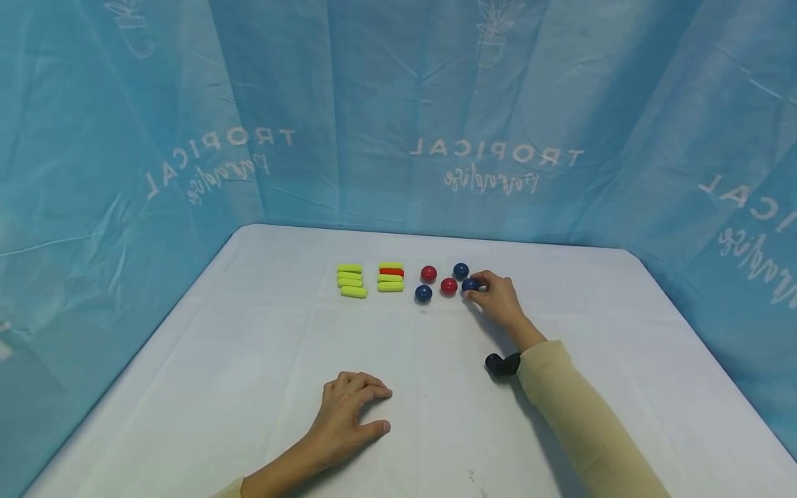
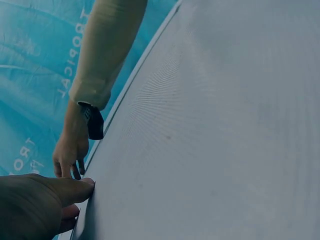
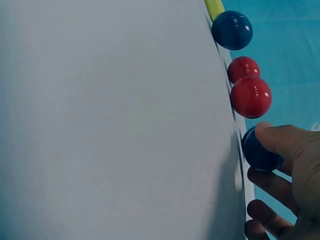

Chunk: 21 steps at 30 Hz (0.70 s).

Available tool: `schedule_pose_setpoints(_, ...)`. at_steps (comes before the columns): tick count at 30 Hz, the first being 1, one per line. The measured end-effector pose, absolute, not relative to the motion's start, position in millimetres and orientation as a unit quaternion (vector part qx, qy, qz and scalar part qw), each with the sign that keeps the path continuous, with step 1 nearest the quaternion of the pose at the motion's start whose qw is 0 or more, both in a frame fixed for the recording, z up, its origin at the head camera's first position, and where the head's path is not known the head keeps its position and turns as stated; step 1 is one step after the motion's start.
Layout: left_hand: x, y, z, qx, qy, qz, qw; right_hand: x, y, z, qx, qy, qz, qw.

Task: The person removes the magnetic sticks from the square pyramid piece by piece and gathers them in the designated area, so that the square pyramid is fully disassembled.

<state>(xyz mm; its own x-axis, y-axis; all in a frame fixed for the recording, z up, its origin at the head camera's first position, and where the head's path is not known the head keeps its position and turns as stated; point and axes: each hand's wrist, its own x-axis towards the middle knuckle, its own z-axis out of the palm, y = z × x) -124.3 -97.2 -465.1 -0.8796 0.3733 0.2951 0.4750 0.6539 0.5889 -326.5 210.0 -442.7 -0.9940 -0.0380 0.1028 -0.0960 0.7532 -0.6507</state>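
Note:
At the right end of a group of balls, my right hand (image 1: 498, 300) pinches a dark blue ball (image 1: 470, 285) between thumb and fingers. The right wrist view shows the thumb across that blue ball (image 3: 261, 150), with the other fingers spread below it. Close by are a second blue ball (image 1: 461, 270), a red ball (image 1: 448, 286), another red ball (image 1: 428, 274) and a blue ball (image 1: 423, 293) at the near left. My left hand (image 1: 349, 415) rests on the near part of the table, thumb and fingers apart, holding nothing.
Left of the balls lie two stacks of short sticks: a yellow-green stack (image 1: 351, 282) and a stack with one red stick (image 1: 392, 272) among yellow-green ones. A white cloth covers the table (image 1: 249, 332). Blue printed curtains (image 1: 386, 104) surround its back and sides.

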Motion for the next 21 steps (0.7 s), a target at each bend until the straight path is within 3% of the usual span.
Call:
schedule_pose_setpoints(13,-125.6,-96.4,-465.3,-0.243,-0.903,-0.342,0.095,-325.8,214.0,-438.6,0.014,-0.942,0.337,0.003)
schedule_pose_setpoints(21,-125.2,-95.8,-463.6,-0.238,-0.909,-0.333,0.081,-299.0,224.0,-437.5,0.021,-0.941,0.336,0.036)
